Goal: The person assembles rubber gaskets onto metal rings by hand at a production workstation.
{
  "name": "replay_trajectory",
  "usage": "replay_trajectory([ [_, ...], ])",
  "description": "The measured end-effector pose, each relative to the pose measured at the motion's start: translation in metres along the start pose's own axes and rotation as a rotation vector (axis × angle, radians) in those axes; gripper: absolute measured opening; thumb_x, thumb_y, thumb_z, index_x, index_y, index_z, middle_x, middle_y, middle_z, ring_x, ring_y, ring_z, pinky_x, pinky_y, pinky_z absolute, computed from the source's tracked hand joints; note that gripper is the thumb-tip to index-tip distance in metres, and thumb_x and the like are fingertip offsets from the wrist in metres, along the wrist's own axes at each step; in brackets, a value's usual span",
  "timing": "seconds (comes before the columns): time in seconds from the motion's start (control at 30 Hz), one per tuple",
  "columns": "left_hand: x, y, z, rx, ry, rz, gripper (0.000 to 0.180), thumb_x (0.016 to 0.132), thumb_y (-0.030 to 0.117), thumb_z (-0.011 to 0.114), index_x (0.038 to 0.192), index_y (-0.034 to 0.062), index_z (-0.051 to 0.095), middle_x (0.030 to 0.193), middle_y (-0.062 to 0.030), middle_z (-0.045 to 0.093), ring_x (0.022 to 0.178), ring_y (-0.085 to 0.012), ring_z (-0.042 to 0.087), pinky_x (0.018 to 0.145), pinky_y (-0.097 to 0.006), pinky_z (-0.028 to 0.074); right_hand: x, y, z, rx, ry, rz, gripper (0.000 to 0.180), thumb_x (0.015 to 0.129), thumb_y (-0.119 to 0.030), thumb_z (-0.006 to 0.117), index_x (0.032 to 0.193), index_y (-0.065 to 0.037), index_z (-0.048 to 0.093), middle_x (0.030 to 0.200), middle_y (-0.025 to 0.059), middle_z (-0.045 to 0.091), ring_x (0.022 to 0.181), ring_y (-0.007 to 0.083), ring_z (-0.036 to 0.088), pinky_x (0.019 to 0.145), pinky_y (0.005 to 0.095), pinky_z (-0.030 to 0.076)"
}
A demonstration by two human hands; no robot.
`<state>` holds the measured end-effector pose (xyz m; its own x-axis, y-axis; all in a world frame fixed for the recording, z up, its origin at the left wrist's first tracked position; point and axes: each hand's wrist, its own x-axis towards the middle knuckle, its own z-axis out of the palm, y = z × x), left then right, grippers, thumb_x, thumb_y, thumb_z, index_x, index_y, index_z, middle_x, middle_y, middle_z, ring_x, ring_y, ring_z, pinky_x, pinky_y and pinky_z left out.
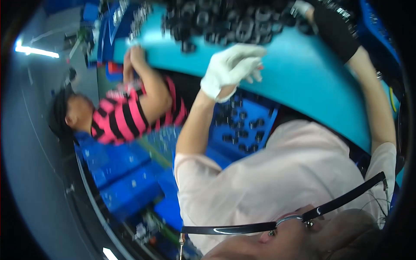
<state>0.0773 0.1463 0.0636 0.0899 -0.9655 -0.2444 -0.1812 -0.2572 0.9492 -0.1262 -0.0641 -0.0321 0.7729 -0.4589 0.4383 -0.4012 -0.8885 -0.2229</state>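
Observation:
My left hand (232, 71), in a white glove, is over the near edge of the turquoise table (286, 73). Its fingers are loosely bent and apart, with no part visible in them; a small orange-red spot shows by the fingertips. At the upper right my right hand (310, 15) reaches to the pile, with a black covering over the hand and wrist and white at the fingertips. Its fingers are blurred and partly cut off, so any grip is hidden. Small black ring-like parts (245, 30) lie heaped on the table beyond my left hand.
Below the table edge a blue tray (271, 115) holds several black parts. Blue bins (130, 186) are stacked at the lower left. A co-worker in a pink-and-black striped shirt (125, 115) is at the table's left, hands near its edge. More blue containers (381, 26) line the right.

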Motion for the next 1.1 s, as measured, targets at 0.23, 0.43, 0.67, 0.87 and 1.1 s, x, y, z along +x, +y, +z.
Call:
replay_trajectory([
  [0.23,0.142,0.021,-0.012,1.169,0.103,0.823,0.022,0.089,0.014,0.055,0.104,-0.0019,0.057,0.089,-0.0112,0.061,0.078,-0.0213,0.065,0.060,-0.028,0.050,-0.021,-0.040,-0.047,0.490,-0.117,0.078,0.052,0.069,0.013,0.050,0.118,-0.004,0.054,0.107,0.0123,0.052,0.067,0.0204,0.054,0.063,0.0289,0.046],
  [0.43,0.280,0.044,0.014,1.128,0.360,0.500,0.063,0.086,0.049,0.049,0.134,0.0095,0.040,0.134,-0.0216,0.043,0.122,-0.0361,0.043,0.101,-0.043,0.035,-0.022,-0.059,-0.014,0.432,0.046,-0.204,0.023,0.079,-0.006,0.060,0.100,0.004,0.057,0.105,0.0191,0.059,0.091,0.0321,0.060,0.075,0.0369,0.051],
  [0.67,0.351,0.088,0.033,1.384,0.180,-0.159,0.078,0.086,0.066,0.026,0.144,0.0136,0.023,0.145,-0.0174,0.030,0.133,-0.0318,0.031,0.107,-0.041,0.027,-0.024,-0.058,-0.016,0.471,-0.035,-0.165,0.030,0.081,-0.004,0.057,0.109,0.003,0.056,0.109,0.0193,0.058,0.093,0.0328,0.059,0.078,0.0371,0.050],
  [0.87,0.393,-0.007,-0.077,1.405,0.554,0.700,0.055,0.093,0.049,0.035,0.124,0.0077,0.053,0.125,-0.0163,0.051,0.115,-0.0245,0.047,0.099,-0.040,0.035,-0.021,-0.058,-0.020,0.703,-0.227,0.059,0.048,0.074,0.005,0.058,0.122,0.000,0.051,0.105,0.0160,0.057,0.087,0.0285,0.059,0.075,0.0326,0.049],
  [1.1,0.420,0.029,0.014,0.951,0.529,0.917,0.034,0.092,0.028,0.047,0.116,0.0055,0.055,0.118,-0.0145,0.058,0.112,-0.0278,0.053,0.092,-0.035,0.042,-0.012,-0.057,-0.008,0.572,-0.122,-0.050,0.050,0.073,0.008,0.056,0.122,0.003,0.050,0.105,0.0176,0.056,0.088,0.0300,0.059,0.076,0.0342,0.049],
])
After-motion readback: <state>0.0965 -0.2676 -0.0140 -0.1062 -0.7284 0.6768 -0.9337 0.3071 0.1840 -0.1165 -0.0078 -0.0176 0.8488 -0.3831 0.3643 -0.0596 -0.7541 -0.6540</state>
